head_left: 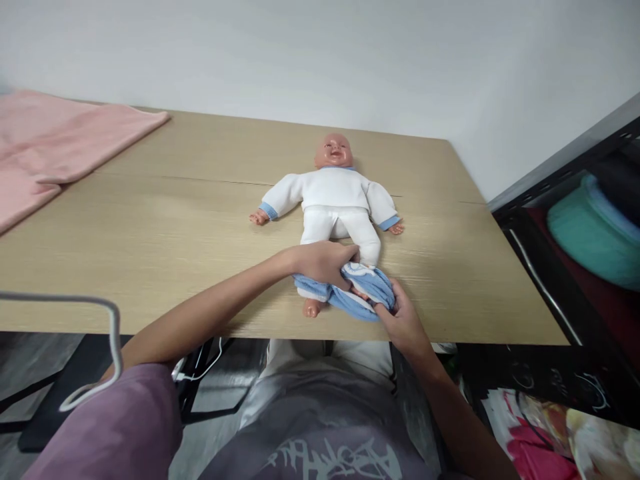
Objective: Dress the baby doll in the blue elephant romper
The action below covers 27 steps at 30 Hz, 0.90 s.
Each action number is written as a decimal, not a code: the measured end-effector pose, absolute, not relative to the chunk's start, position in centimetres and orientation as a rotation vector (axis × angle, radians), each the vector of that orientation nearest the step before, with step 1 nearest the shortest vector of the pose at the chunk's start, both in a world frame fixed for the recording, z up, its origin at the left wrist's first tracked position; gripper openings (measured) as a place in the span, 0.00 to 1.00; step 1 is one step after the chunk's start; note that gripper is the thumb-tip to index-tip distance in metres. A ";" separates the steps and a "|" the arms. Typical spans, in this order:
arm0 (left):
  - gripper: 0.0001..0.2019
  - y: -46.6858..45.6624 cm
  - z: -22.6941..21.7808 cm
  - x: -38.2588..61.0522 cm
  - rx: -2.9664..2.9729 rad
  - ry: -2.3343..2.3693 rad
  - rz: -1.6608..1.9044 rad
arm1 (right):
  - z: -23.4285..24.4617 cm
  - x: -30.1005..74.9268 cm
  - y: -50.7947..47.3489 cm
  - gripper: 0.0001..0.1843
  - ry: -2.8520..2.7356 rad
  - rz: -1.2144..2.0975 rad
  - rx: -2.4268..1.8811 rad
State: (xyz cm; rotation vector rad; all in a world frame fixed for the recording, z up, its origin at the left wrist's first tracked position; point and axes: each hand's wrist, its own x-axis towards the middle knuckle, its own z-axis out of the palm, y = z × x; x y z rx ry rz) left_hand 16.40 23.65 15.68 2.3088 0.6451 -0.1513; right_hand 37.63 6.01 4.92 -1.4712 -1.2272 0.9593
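Observation:
A baby doll (pixel 336 188) in a white top with blue cuffs lies on its back on the wooden table, its head toward the wall. Bunched blue and white cloth pants (pixel 367 288) surround its lower legs. My left hand (pixel 325 261) lies over the doll's shins, its fingers closed around the leg and the edge of the pants. At the other side, my right hand (pixel 400 317) pinches the bunched fabric near one foot, which shows partly inside the opening. The doll's other bare foot (pixel 313 307) sticks out below the cloth.
A pink blanket (pixel 75 140) is spread on the table (pixel 200 220) at the left. To the right stands a dark shelf with a teal basin (pixel 595 230). A white cable (pixel 114 333) hangs in the lower left. Bags and bright fabric (pixel 545 433) lie below right.

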 end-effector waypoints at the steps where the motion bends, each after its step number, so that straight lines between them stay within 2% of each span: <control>1: 0.25 23.9 15.4 16.2 2.261 0.609 -0.094 | 5.1 37.4 6.2 0.24 -1.183 0.963 -1.455; 6: 0.28 24.6 14.0 15.6 2.071 0.472 0.210 | 6.1 36.6 7.1 0.34 -1.123 0.869 -1.339; 8: 0.25 24.6 14.1 15.3 2.090 0.453 0.256 | 6.0 37.2 7.5 0.31 -1.185 0.885 -1.332; 11: 0.13 24.6 14.9 14.8 2.227 0.417 0.230 | 6.1 39.3 8.6 0.21 -1.325 0.895 -1.385; 13: 0.09 24.6 15.5 14.5 2.300 0.379 0.219 | 7.1 40.9 9.8 0.18 -1.500 0.920 -1.406; 16: 0.14 24.6 16.3 14.1 2.338 0.403 0.256 | 9.8 43.0 11.8 0.19 -1.856 1.082 -1.350; 20: 0.23 25.0 17.8 12.9 2.405 0.481 0.305 | 12.6 44.5 13.5 0.29 -2.150 1.017 -1.318; 24: 0.25 26.8 18.7 10.3 2.408 0.599 0.379 | 13.5 44.6 14.7 0.21 -2.052 1.025 -1.334; 27: 0.24 28.4 18.0 8.6 2.351 0.563 0.285 | 13.4 44.3 16.5 0.25 -1.915 1.135 -1.300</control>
